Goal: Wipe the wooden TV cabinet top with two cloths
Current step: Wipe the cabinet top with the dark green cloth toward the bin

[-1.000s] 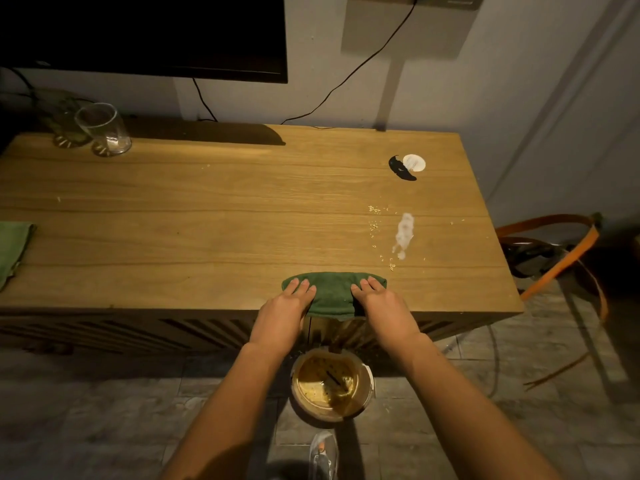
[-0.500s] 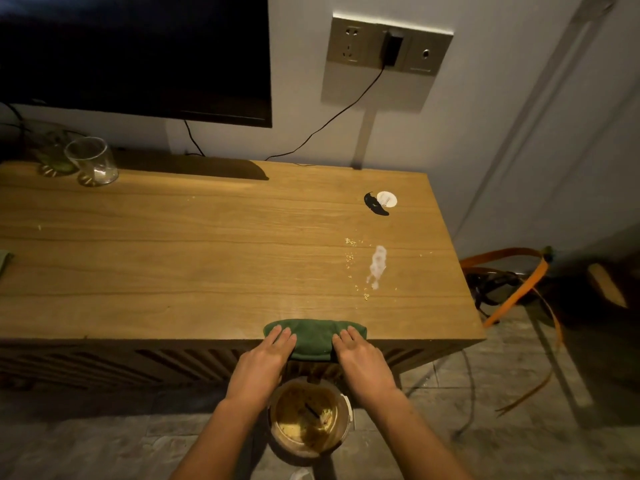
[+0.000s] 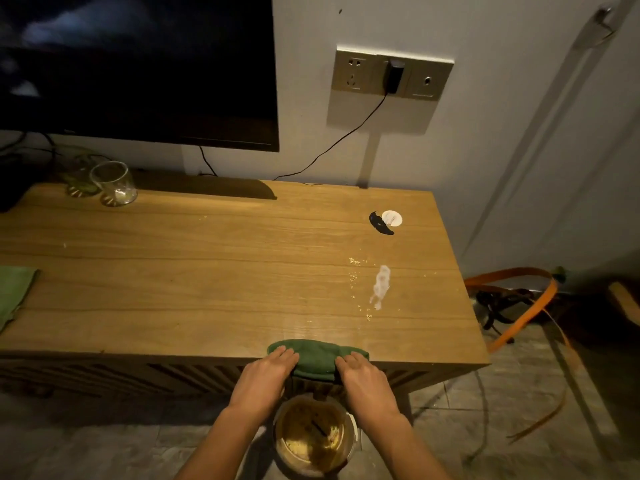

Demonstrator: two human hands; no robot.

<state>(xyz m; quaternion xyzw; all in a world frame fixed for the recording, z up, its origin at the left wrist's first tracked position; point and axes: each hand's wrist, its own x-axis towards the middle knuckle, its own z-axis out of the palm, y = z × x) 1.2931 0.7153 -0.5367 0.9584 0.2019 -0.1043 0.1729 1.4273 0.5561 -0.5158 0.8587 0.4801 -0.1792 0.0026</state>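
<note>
The dark green cloth (image 3: 317, 358) is placed low in the middle of the frame, on the front edge of the cabinet top (image 3: 207, 271). It is pressed by the left hand (image 3: 263, 375) and the right hand (image 3: 367, 377), with fingers laid nearly flat and nothing clasped. Right of centre, a white smear (image 3: 381, 287) and crumbs (image 3: 355, 263) are not yet wiped. The second cloth (image 3: 14, 292) lies untouched at the left edge, so most of the work is judged to be left.

The wooden TV cabinet top (image 3: 207, 271) carries a folded dark green cloth (image 3: 317, 355) draped over its near edge, right of centre. A lighter green cloth (image 3: 14, 292) lies at the left edge. A clear glass (image 3: 112, 183) stands far left. Toward the right lie a white smear (image 3: 381, 287) with scattered crumbs (image 3: 355, 261), and farther back a black curved piece (image 3: 379, 225) touching a white disc (image 3: 392, 217).
</note>
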